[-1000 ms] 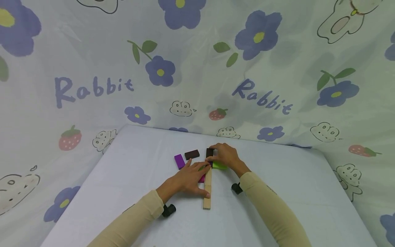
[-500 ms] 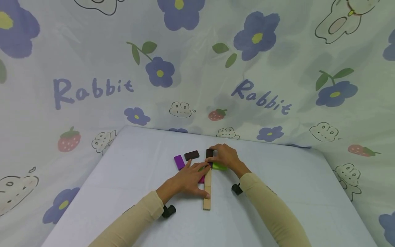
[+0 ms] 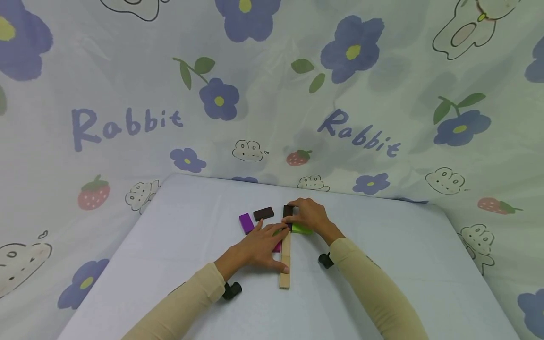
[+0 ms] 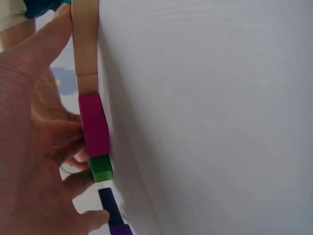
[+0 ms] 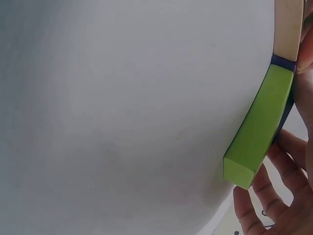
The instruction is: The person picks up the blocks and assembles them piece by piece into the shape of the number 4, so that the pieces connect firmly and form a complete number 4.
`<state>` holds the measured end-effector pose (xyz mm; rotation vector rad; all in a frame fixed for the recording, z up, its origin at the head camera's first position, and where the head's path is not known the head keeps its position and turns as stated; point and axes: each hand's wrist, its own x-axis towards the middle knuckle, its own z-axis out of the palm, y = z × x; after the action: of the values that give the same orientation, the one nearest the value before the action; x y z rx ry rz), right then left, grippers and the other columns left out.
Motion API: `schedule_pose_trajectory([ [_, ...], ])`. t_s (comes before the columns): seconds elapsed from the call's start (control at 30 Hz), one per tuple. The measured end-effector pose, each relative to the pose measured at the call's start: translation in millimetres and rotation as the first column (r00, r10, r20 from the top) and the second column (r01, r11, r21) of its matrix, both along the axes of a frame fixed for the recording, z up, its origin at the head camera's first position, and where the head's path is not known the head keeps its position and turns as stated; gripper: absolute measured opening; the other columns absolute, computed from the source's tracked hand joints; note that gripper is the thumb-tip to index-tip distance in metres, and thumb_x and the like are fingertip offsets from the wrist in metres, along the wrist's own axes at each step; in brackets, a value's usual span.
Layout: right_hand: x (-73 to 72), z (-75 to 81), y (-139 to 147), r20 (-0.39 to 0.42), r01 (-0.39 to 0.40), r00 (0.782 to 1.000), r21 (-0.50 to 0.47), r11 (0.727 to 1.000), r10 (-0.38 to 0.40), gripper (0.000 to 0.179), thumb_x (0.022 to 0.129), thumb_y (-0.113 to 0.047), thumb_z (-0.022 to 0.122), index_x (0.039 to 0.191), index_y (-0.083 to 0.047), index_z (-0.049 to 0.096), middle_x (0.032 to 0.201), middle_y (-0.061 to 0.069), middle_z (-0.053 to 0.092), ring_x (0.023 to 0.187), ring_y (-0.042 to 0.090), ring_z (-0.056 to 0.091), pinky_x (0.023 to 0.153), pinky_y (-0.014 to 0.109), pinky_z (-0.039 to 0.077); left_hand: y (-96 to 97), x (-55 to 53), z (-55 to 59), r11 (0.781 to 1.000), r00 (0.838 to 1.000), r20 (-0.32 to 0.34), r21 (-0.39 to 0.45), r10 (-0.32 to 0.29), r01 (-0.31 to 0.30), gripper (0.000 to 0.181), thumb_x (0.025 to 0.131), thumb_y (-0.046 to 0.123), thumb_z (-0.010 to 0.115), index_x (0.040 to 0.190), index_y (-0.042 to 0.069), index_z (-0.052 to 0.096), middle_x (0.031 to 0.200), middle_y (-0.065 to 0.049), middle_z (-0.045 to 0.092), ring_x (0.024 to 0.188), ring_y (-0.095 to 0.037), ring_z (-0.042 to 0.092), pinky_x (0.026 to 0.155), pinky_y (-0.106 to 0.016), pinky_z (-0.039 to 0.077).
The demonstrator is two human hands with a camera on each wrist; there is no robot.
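A row of pale wooden blocks (image 3: 285, 278) runs away from me along the table. At its far end lies a dark block (image 3: 288, 210), pinched by my right hand (image 3: 312, 215) between thumb and fingers. A lime green block (image 5: 259, 122) lies against the row's right side. My left hand (image 3: 259, 245) spreads over the left side, thumb on the wooden blocks and forefinger reaching the dark block's near end. Under it, a magenta block (image 4: 95, 125) and a green block (image 4: 100, 169) sit against the row, with fingers touching them.
Beyond my left hand lie a loose dark brown block (image 3: 263, 214) and a purple block (image 3: 245, 223). Black wrist devices (image 3: 231, 290) hang at both sleeves. A patterned cloth (image 3: 272, 94) rises behind the white table (image 3: 382, 274).
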<state>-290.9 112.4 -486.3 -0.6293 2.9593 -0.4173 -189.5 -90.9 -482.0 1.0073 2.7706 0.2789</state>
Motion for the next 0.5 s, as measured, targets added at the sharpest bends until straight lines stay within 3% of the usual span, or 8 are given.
schedule_pose_trajectory([
  [0.3,0.8,-1.5,0.9,-0.005,0.018,1.0,-0.042,0.999,-0.019,0.055,0.088,-0.056,0.072,0.132,-0.023,0.07,0.132,0.0,0.067,0.12,0.024,0.062,0.091,0.05,0.055,1.0,0.2,-0.2,1.0,1.0,0.006,0.013,-0.003,0.003,0.11,0.078,0.081,0.061,0.159,0.012,0.033,0.164,-0.007,0.029,0.149,-0.028,0.03,0.119,-0.065,0.01],
  [0.5,2.2,-1.3,0.9,0.017,0.021,1.0,-0.048,0.999,-0.02,0.056,0.089,-0.055,0.071,0.134,-0.023,0.067,0.135,0.001,0.065,0.123,0.024,0.061,0.096,0.05,0.053,1.2,0.0,-2.5,1.0,1.0,-0.007,0.0,0.007,-0.007,0.111,0.077,0.083,0.059,0.16,0.014,0.032,0.165,-0.005,0.028,0.149,-0.027,0.029,0.12,-0.063,0.009],
])
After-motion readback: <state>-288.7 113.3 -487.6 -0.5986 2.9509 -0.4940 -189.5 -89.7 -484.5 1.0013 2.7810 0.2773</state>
